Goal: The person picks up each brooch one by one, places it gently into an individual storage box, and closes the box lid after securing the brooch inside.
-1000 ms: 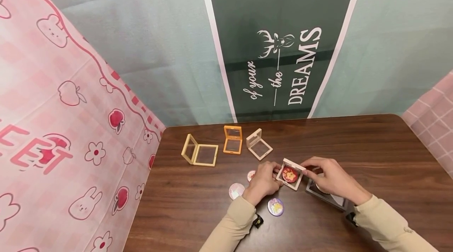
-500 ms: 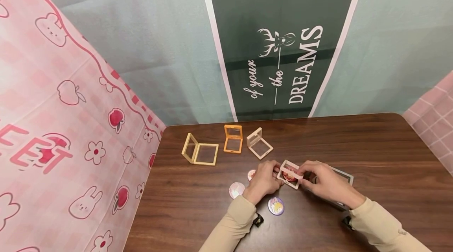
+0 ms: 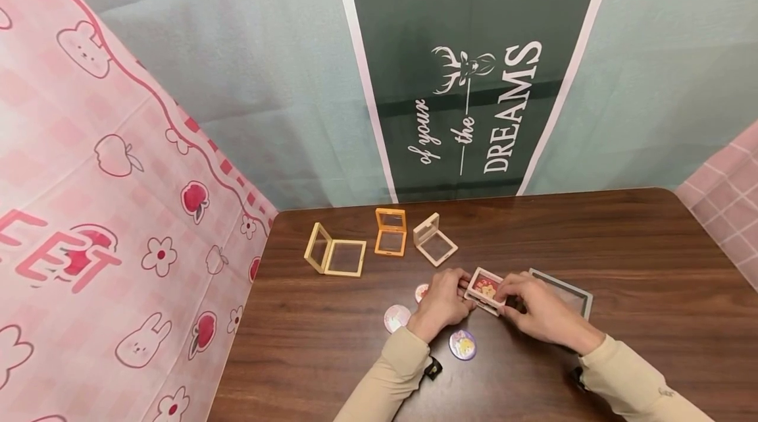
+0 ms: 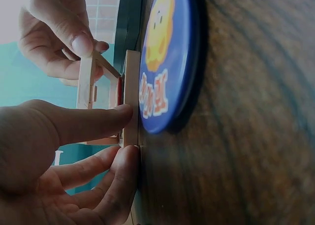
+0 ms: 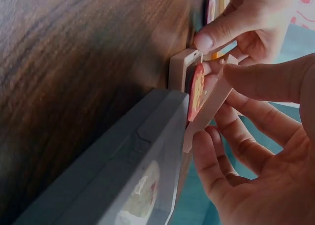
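A small beige display case (image 3: pixel 487 288) with a clear window lies on the table between my hands. Inside it is a round red badge (image 5: pixel 196 92) with a yellow figure. My left hand (image 3: pixel 443 300) holds the case's base (image 4: pixel 131 87) at its left side, thumb on the near edge. With thumb and fingers my right hand (image 3: pixel 535 307) pinches the lid (image 5: pixel 209 112), which slants low over the badge, a gap left between lid and base. A larger grey case (image 3: pixel 583 307) with a badge inside stands close by, partly behind my right hand.
Toward the back stand open cases: a yellow one (image 3: pixel 345 273), an orange one (image 3: pixel 390 253) and another beige one (image 3: pixel 443 259). Loose round badges lie near my left hand: a pink one (image 3: pixel 397 318), a purple-rimmed one (image 3: pixel 462 345) and a partly hidden one (image 3: pixel 421 292).
The beige case's lid has swung down from nearly upright to low over the badge. My right hand has moved left with it, uncovering more of the grey case's far side. The left hand stayed put.
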Motion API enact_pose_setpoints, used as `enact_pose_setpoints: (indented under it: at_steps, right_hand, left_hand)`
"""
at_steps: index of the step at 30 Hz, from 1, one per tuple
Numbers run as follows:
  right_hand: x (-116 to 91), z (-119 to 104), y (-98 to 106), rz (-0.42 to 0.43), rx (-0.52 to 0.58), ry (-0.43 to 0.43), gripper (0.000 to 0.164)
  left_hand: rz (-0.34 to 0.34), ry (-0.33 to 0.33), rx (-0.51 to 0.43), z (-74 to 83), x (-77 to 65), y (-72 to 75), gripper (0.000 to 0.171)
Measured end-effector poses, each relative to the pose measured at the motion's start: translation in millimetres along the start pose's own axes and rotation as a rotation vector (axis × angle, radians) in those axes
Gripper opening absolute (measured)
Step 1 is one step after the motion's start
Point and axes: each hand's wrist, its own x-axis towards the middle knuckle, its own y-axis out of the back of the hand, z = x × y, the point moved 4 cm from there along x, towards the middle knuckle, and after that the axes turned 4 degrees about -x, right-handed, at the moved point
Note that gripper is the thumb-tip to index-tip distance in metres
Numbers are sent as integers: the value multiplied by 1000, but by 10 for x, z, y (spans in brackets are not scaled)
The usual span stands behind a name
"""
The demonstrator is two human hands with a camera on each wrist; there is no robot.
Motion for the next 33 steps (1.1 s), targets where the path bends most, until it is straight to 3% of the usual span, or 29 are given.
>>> enact_pose_setpoints:
  at_steps: [18, 27, 33]
  right_hand:
    - [-35, -9, -113, 4, -137, 22, 30]
    - [-27, -8, -114, -9, -132, -2, 29]
    - [-28, 1, -133, -1, -128, 2, 29]
  left_hand:
    - [-6, 13, -1, -26, 9, -12, 40]
    - [-63, 82, 12, -40, -9, 16, 38]
    - [-73, 48, 66, -30, 0, 24, 28]
